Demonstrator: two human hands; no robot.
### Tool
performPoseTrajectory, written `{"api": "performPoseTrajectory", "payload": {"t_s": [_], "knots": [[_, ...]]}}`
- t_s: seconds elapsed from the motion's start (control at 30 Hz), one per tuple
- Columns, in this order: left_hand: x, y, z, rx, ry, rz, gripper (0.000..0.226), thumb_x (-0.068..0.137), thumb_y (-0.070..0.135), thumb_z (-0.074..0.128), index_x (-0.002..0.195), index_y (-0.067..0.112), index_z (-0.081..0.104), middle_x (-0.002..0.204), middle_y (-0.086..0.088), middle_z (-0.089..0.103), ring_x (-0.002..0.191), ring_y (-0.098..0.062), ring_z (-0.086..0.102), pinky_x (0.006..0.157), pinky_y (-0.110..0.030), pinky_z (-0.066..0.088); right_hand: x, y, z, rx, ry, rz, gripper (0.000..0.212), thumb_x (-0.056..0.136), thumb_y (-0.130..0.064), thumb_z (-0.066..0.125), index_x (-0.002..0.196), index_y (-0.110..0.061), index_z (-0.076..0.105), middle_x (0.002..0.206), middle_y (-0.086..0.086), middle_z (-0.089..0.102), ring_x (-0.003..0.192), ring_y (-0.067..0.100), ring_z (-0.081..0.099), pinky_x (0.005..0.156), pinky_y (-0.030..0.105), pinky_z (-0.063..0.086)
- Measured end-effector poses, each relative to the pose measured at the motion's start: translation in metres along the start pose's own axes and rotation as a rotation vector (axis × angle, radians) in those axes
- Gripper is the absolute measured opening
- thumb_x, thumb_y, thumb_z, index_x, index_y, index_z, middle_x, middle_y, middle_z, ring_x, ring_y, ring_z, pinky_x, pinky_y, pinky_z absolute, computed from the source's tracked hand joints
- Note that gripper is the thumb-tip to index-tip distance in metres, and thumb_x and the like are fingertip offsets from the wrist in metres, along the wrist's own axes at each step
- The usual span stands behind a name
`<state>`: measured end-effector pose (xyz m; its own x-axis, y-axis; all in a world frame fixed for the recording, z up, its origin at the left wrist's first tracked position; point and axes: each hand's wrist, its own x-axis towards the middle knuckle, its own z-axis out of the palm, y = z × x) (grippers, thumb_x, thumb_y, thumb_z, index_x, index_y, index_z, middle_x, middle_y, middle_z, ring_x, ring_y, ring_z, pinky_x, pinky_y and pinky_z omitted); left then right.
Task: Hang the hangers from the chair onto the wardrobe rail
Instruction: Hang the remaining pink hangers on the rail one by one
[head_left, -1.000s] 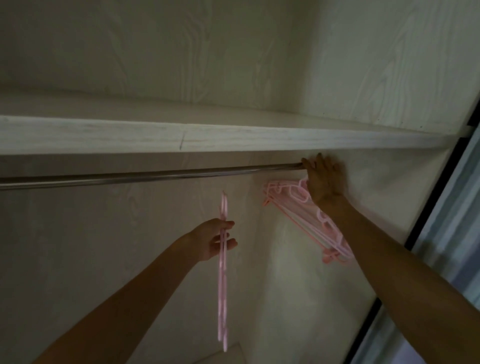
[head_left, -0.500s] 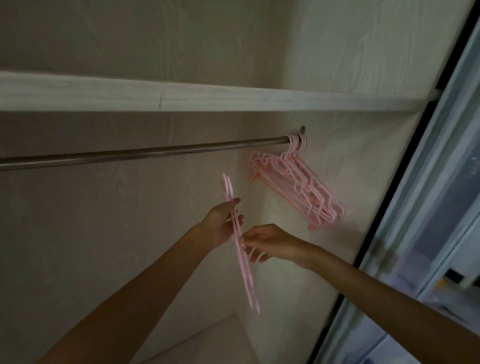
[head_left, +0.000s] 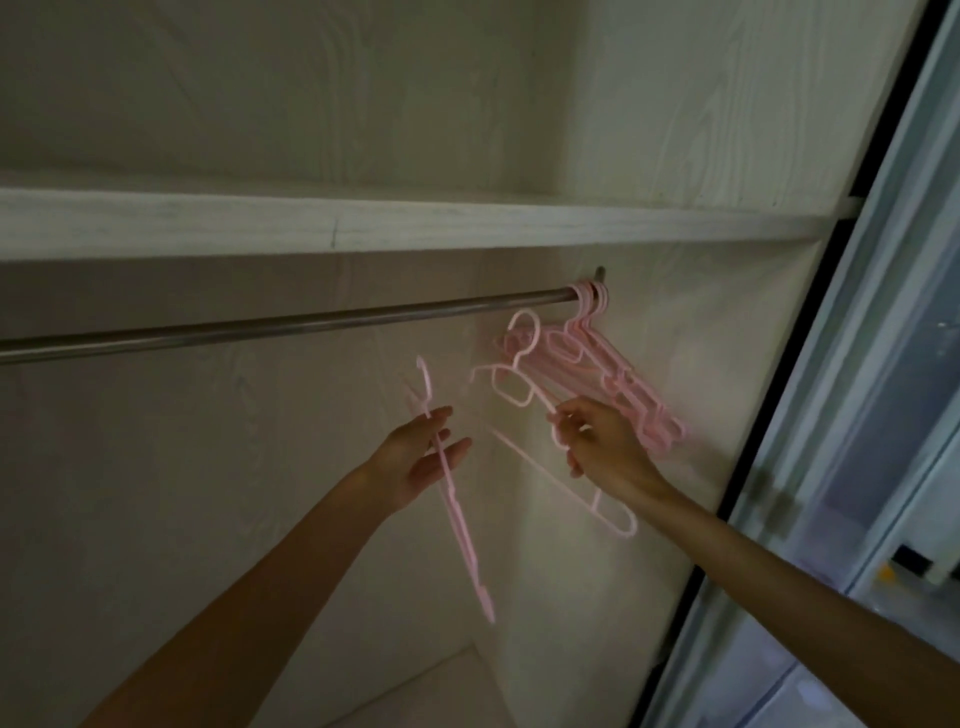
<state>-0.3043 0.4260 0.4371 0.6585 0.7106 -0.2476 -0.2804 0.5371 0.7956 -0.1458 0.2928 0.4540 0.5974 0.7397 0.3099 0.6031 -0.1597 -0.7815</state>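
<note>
Two hands are up under the shelf (head_left: 415, 228): my right hand (head_left: 602, 441) pinches one pink hanger (head_left: 524, 384) just below the rail (head_left: 311, 325), while my left hand (head_left: 421, 462) has its grip closed on the remaining hangers (head_left: 457, 514), too edge-on to count. Several hung hangers (head_left: 613, 374) crowd the rail's right end, overlapping uncountably.

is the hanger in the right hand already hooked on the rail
No, the hook of the pink hanger held by the right hand sits below the rail, not touching it.
</note>
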Motion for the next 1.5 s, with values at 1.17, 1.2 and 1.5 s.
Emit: {"api": "performPoseTrajectory", "payload": {"t_s": [1.17, 1.2, 1.5], "knots": [[-0.017, 0.031, -0.008, 0.123, -0.005, -0.082, 0.018, 0.092, 0.013, 0.055, 0.107, 0.007, 0.062, 0.11, -0.011, 0.05, 0.085, -0.023, 0.064, 0.057, -0.029, 0.059, 0.161, -0.017, -0.023, -1.162, 0.167, -0.288, 0.05, 0.091, -0.013, 0.049, 0.139, -0.009, 0.036, 0.137, 0.017, 0.039, 0.134, 0.036, 0.03, 0.108, 0.044, 0.025], [-0.017, 0.03, -0.008, 0.114, -0.017, -0.09, 0.017, 0.092, 0.014, 0.053, 0.104, 0.006, 0.062, 0.109, -0.012, 0.05, 0.086, -0.025, 0.063, 0.058, -0.029, 0.059, 0.162, -0.014, -0.027, -1.154, 0.141, -0.264, 0.053, 0.091, -0.013, 0.049, 0.141, -0.01, 0.032, 0.142, 0.017, 0.035, 0.139, 0.035, 0.024, 0.108, 0.044, 0.025], [-0.008, 0.021, 0.012, 0.382, -0.049, -0.106, 0.017, 0.096, 0.026, 0.045, 0.094, 0.027, 0.062, 0.097, 0.0, 0.047, 0.093, -0.019, 0.049, 0.081, -0.026, 0.039, 0.074, -0.032, -0.008, -0.434, -0.221, -0.149, 0.036, 0.097, -0.034, 0.043, 0.112, -0.008, 0.062, 0.09, 0.01, 0.067, 0.08, 0.025, 0.064, 0.067, 0.029, 0.047]]}}
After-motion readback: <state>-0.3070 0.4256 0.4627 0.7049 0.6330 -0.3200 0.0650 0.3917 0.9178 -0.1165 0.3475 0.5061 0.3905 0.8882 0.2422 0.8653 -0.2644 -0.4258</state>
